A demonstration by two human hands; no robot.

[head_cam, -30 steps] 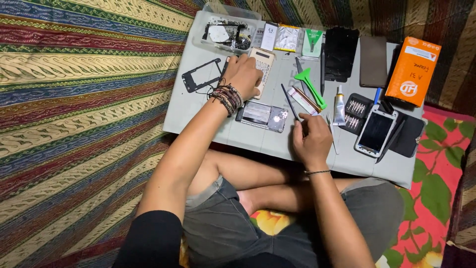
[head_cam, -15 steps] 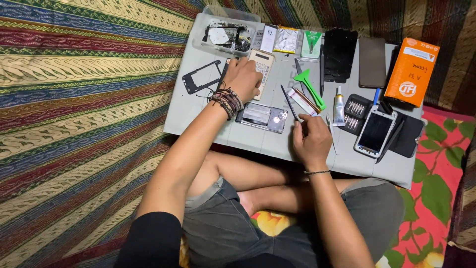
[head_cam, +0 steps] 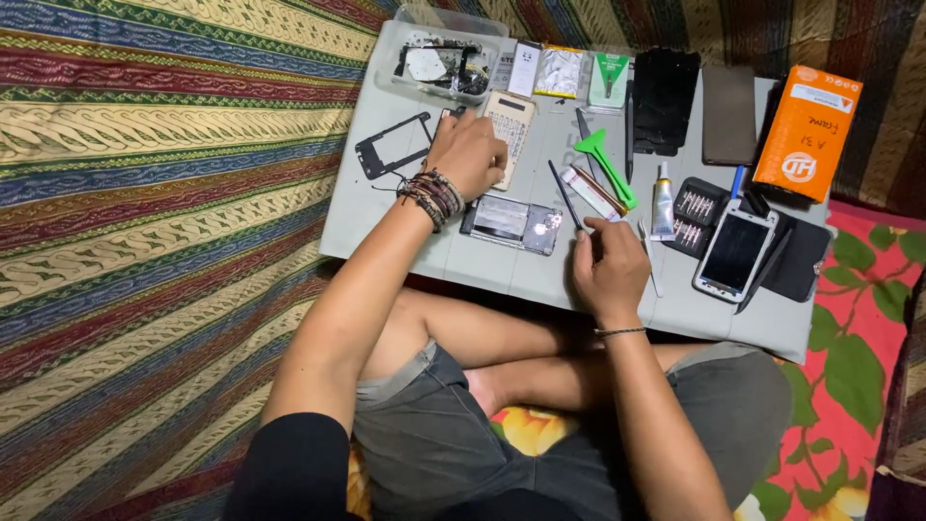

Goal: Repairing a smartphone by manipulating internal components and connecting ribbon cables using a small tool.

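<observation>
- While the person sits cross-legged at the low grey work board (head_cam: pixel 386 227), the left hand (head_cam: pixel 471 152) lies palm-down with fingers curled over the lower corner of a beige rectangular phone back panel (head_cam: pixel 511 125); it presses rather than grips, as far as the head view shows
- A stack of dark braided bracelets (head_cam: pixel 431 196) wraps that left wrist
- The right hand (head_cam: pixel 610 270) sits closed in a pinch, fingertips on the near end of a slim flat white and brown strip (head_cam: pixel 593 190) that runs diagonally up the board
- Just left of that hand, an opened phone body with silver shielding and exposed insides (head_cam: pixel 511 223) lies flat, between the two hands
- A bright green plastic pry tool (head_cam: pixel 606 164) lies just beyond the strip, and a thin dark spudger (head_cam: pixel 564 193) beside it
- To the right: a small white glue tube (head_cam: pixel 663 201), a black case of screwdriver bits (head_cam: pixel 694 217), and a white-framed smartphone with a dark screen (head_cam: pixel 735 253)
- Far right corner, an orange cardboard box (head_cam: pixel 805 130)
- Top edge, a clear plastic tray of parts (head_cam: pixel 439 63); left of the hand, a black empty phone frame (head_cam: pixel 391 145)
</observation>
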